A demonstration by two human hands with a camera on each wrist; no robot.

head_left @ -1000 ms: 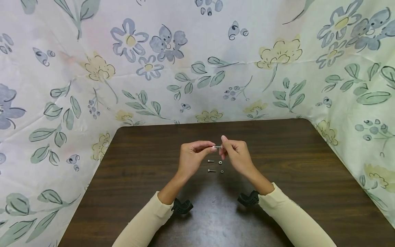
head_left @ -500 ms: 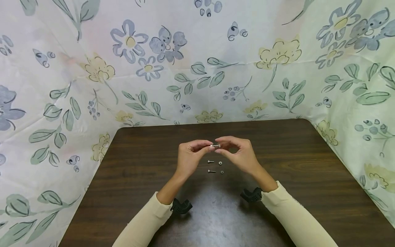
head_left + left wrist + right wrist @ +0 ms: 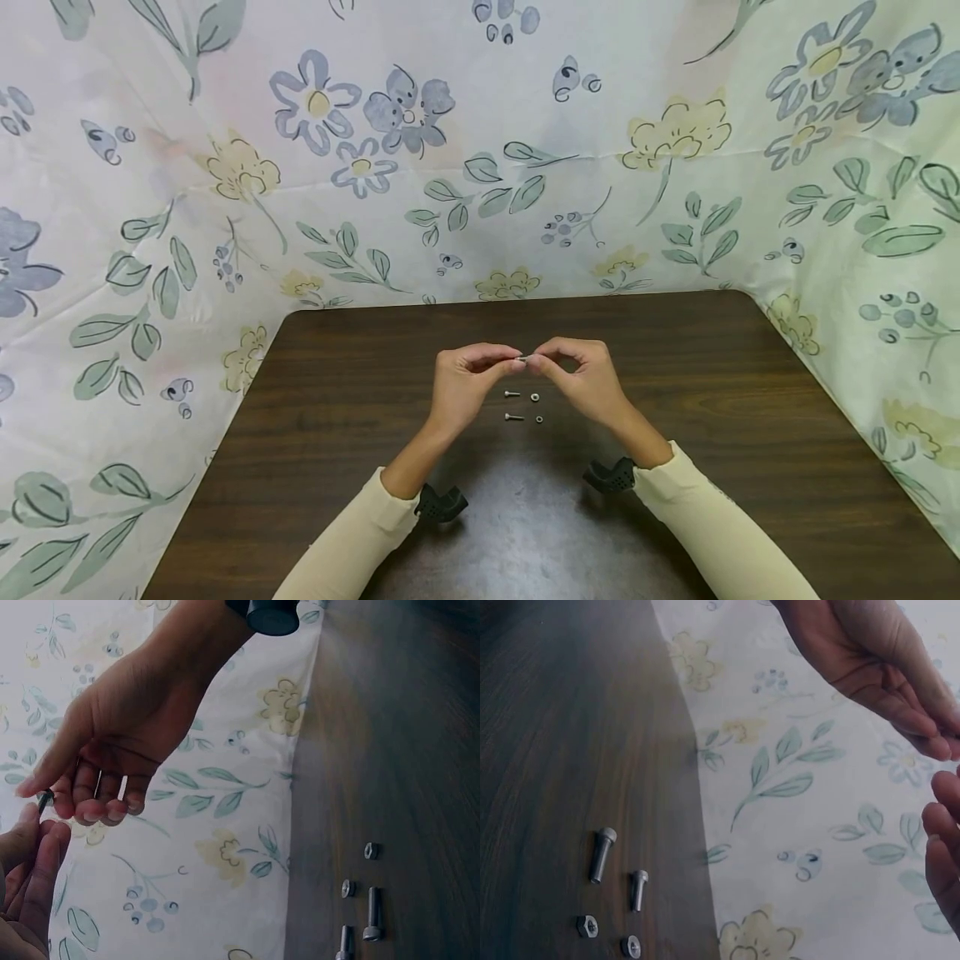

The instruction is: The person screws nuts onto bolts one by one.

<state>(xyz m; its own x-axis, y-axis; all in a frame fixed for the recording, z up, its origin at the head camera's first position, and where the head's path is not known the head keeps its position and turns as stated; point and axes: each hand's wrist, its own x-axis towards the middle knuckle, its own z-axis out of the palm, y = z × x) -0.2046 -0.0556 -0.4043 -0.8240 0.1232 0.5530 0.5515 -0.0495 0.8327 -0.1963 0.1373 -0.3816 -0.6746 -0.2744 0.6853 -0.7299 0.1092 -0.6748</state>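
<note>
My left hand (image 3: 461, 385) pinches a small metal bolt (image 3: 522, 359) between thumb and fingertips, above the table. My right hand (image 3: 588, 382) meets it from the other side, thumb and index finger pinched on the bolt's far end. In the left wrist view a dark, wider piece that looks like a nut (image 3: 47, 796) sits at that end, by the right fingertips. Fingers hide most of the bolt. Below the hands lie a shorter bolt (image 3: 512, 393) and a longer bolt (image 3: 514, 417), with a larger nut (image 3: 535, 397) and a smaller nut (image 3: 539, 419) to their right.
The dark wood-grain table (image 3: 360, 433) stretches out around the hands. A floral cloth (image 3: 480, 225) hangs behind it and along both sides. Black wrist devices (image 3: 442, 504) hang under both forearms, close over the tabletop.
My right thumb and index finger first turned at the bolt's end, then spread apart around it, and now pinch it again. The left hand has stayed almost still; the loose bolts and nuts have not moved.
</note>
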